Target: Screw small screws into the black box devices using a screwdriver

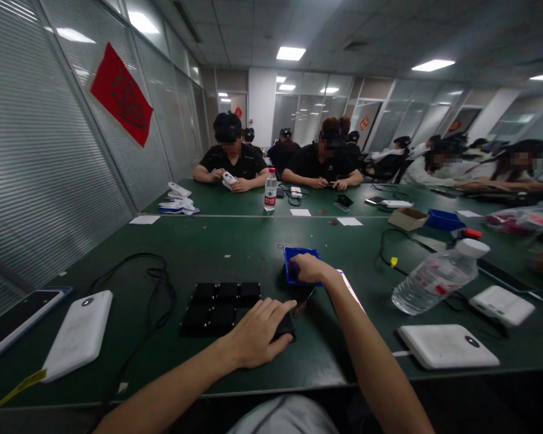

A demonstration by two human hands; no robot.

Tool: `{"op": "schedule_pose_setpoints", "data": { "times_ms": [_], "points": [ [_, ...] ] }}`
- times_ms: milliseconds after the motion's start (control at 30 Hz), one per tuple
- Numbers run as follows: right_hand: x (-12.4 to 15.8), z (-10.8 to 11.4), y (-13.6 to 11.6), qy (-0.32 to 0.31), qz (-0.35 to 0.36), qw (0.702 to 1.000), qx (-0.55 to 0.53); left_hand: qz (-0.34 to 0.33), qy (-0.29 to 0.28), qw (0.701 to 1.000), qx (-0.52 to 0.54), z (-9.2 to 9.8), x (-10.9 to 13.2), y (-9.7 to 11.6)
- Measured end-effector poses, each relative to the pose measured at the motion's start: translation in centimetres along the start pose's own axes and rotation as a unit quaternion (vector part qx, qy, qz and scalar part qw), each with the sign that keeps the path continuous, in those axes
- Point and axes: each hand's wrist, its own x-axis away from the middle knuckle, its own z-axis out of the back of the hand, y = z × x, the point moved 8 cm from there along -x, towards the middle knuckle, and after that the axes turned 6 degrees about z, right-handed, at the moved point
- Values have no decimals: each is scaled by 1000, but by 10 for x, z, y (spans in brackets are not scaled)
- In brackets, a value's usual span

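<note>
My left hand (261,333) lies palm down, fingers stretched out, over the right end of a group of black square blocks (221,304). These stand in two rows, with small shiny spots at their corners. Between my thumb and forefinger shows a black block (284,328), partly hidden by the hand. My right hand (308,267) reaches into a small blue tray (302,250) with its fingers curled downward. Its fingertips and whatever they hold are hidden. A thin dark rod (311,295) lies just below the tray.
On the right stand a clear water bottle (438,280) and a white power bank (447,345). Another white power bank (78,334) and a phone (20,322) lie left, near a black cable (156,274). Across the table sit people, behind a red-capped bottle (270,191).
</note>
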Motion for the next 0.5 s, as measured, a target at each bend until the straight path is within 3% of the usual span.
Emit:
{"op": "schedule_pose_setpoints", "data": {
  "times_ms": [500],
  "points": [
    [-5,-2,1,-12,-13,1000,26,-16,18,1000,-8,1,1,-2]
  ]
}}
